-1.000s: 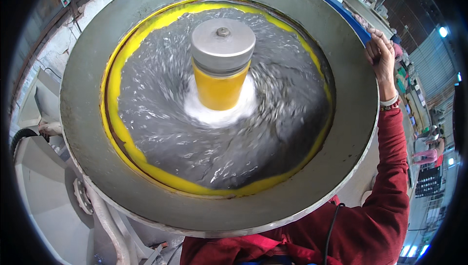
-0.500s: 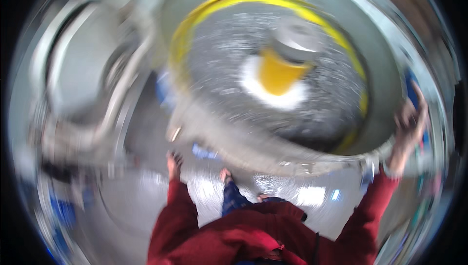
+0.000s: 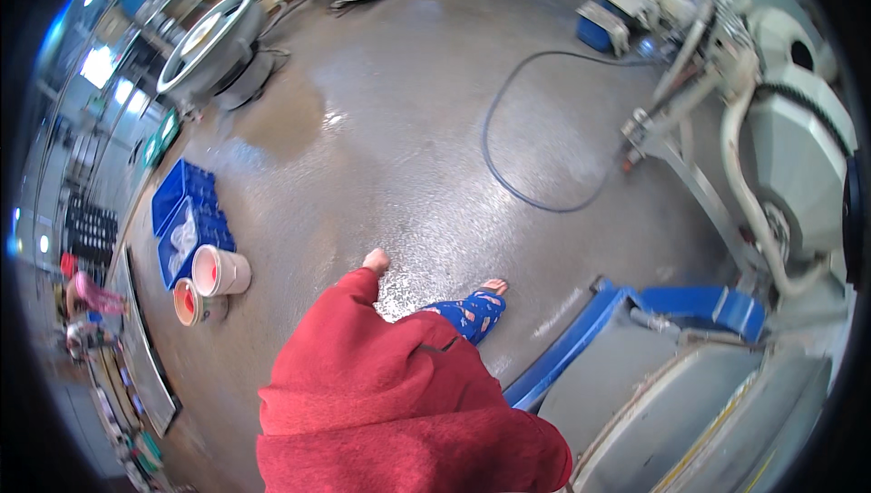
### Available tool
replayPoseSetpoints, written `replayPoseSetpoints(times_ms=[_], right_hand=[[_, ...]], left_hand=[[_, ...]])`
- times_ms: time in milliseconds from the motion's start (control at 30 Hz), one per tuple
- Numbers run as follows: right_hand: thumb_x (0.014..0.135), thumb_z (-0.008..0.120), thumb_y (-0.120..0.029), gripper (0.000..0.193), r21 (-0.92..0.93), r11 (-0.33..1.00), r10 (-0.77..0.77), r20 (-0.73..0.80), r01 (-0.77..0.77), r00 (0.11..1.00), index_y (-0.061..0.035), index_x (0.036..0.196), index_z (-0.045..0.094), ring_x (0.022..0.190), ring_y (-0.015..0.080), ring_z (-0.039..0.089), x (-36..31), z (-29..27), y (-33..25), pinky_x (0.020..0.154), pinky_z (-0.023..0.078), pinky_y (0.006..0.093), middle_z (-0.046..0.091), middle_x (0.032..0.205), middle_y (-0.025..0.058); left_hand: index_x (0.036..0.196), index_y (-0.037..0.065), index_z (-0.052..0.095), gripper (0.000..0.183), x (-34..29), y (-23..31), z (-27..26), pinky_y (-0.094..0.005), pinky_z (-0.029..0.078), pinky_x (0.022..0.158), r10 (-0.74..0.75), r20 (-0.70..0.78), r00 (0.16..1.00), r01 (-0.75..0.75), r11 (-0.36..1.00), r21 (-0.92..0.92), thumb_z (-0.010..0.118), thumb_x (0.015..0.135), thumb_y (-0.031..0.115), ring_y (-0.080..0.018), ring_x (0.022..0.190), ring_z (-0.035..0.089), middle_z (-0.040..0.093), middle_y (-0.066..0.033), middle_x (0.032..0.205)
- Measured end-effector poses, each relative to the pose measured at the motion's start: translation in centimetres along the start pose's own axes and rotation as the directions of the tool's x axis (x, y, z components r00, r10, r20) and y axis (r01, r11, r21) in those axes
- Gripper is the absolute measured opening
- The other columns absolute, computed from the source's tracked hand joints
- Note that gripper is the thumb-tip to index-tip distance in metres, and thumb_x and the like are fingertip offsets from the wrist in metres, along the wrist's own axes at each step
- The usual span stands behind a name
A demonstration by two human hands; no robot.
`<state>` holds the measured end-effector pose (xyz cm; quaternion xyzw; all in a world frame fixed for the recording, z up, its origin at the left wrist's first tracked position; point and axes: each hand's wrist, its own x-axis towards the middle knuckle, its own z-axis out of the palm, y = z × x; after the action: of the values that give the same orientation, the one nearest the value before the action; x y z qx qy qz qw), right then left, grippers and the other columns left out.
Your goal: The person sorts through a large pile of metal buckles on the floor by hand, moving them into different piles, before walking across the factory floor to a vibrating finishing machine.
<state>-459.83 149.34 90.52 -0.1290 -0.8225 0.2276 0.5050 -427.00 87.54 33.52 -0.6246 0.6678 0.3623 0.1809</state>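
My left hand [image 3: 376, 262] hangs over the wet grey floor [image 3: 381, 166] at the end of a red sleeve [image 3: 336, 312]. Its fingers look curled into a loose fist, and nothing shows in them. Beyond my body my bare foot [image 3: 496, 286] and blue patterned trouser leg [image 3: 472, 313] show. My right hand is out of sight. At the lower right, close to my right side, stands a large grey round tub [image 3: 626, 357] with a blue frame [image 3: 572, 348]; only part of it is in view.
A dark hose [image 3: 486, 130] loops across the floor toward a pale machine [image 3: 789, 148] on the right. Blue crates [image 3: 186, 212] and two pinkish-white buckets [image 3: 227, 273] [image 3: 204, 310] stand at the left. A round-tub machine [image 3: 213, 53] stands farther back. A person in pink [image 3: 91, 293] is at the far left.
My view has swung away from the round tub, which now lies at the lower right. My right hand, earlier at the tub's rim, has gone out of view. My left fingers look more curled.
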Motion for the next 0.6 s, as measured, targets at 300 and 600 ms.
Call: replayPoseSetpoints(times_ms=[300,600], right_hand=[[0.086,0.045,0.000,0.021,0.436,0.895,-0.235,0.287,0.092,0.929,0.0003,0.105,0.054,0.081,0.0206,0.051,-10.3,13.3,-14.8,0.079,0.041,0.0295,0.053,0.092,0.0113],[0.080,0.061,-0.003,0.053,-0.057,0.185,-0.578,0.801,-0.981,-0.155,-0.0027,0.129,0.039,0.072,0.0089,0.045,-36.7,30.2,-39.4,0.068,0.038,0.0232,0.048,0.081,0.0001]], left_hand=[[0.104,0.006,0.059,0.023,-7.0,-3.1,-12.1,-0.0344,0.052,0.054,-0.169,0.167,0.971,0.221,0.387,-0.895,0.057,0.087,0.022,-0.0175,0.060,0.060,0.060,-0.0047,0.075],[0.098,0.004,0.060,0.018,3.7,-6.2,-31.2,-0.0315,0.048,0.052,-0.343,-0.062,0.937,-0.006,0.161,-0.987,0.051,0.089,0.016,-0.0145,0.057,0.057,0.060,-0.0038,0.074]])
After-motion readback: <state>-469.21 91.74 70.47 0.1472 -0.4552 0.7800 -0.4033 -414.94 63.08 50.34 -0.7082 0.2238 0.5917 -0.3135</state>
